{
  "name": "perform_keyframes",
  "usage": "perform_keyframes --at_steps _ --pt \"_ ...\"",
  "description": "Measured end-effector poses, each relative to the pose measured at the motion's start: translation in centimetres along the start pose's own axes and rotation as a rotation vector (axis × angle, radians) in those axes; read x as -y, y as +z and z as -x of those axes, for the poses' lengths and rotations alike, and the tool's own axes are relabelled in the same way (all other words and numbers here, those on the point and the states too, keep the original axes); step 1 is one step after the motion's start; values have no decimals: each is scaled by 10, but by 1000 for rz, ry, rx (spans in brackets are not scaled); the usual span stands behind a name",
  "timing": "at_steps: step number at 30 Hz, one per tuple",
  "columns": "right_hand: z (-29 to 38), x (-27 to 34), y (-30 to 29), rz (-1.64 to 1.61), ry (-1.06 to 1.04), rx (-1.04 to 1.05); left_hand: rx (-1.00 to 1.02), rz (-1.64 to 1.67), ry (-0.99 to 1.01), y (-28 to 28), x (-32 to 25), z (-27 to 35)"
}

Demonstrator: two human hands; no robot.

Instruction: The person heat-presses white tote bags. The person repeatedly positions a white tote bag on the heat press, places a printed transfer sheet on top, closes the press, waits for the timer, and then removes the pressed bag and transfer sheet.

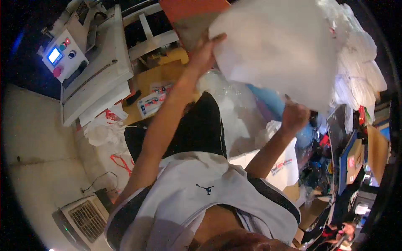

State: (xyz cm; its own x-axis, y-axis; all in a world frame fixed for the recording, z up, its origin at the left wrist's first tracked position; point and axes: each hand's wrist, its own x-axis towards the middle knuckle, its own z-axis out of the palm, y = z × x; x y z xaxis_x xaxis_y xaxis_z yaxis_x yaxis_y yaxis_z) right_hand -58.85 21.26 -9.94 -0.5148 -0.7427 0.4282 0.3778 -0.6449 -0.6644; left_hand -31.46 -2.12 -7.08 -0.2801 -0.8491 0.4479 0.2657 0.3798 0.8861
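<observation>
A wide white sheet (276, 50), perhaps a plastic bag or a stack of them, spreads in front of me, blurred by motion. My left hand (205, 55) grips its left edge, with the thumb lying over it. At the lower right corner my right hand (295, 114) is closed on the same sheet. Beneath it lies a heap of clear plastic film (238, 106) beside my black-clad leg (198, 128). An orange-red panel (194, 9) stands behind the sheet's upper left side.
To the left stands a machine with a control box (64, 56), its screen lit. White plastic bundles (355, 62) hang at the right. Printed packets (152, 103) lie on a brown board. A printed white bag (285, 163), cardboard boxes (355, 161) and a grilled appliance (88, 218) surround me.
</observation>
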Motion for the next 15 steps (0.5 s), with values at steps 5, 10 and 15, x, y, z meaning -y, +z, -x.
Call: perform_keyframes --at_steps 5,10,15 --pt "-79 -94 57 371 165 16 -230 51 -230 -72 89 -66" --pt "-143 -190 1 442 306 -115 -131 -444 -208 -113 188 -121" --pt "-159 -234 -25 605 415 -391 -230 -1064 -51 -96 228 -138"
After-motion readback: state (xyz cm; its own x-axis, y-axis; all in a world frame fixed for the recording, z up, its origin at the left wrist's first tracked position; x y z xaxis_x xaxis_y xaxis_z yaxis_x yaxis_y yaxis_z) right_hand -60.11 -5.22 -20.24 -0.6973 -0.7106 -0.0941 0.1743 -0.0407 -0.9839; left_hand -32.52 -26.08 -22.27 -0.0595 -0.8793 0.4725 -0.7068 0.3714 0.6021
